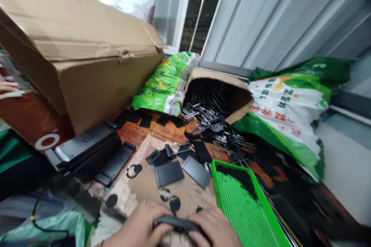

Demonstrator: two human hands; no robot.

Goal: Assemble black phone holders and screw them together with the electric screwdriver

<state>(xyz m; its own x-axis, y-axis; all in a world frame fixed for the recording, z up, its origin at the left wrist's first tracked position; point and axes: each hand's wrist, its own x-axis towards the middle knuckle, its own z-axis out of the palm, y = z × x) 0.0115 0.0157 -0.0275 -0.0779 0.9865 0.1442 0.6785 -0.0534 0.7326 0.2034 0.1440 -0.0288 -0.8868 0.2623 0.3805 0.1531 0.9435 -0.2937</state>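
Observation:
Low in the view, my left hand and my right hand hold a black plastic part between them, one at each end. My fingers are closed around it, and its underside is hidden. Just beyond lie two flat black plates on a worn cardboard sheet, with smaller black pieces behind them. Black round discs are scattered on the sheet. To the right of my right hand is a green slotted tray with black bits in its far end.
A stack of black panels stands at left beside a large cardboard box. An open carton spills metal-rod parts. Green bags and a white-green sack line the back. Another person's hand shows at far left.

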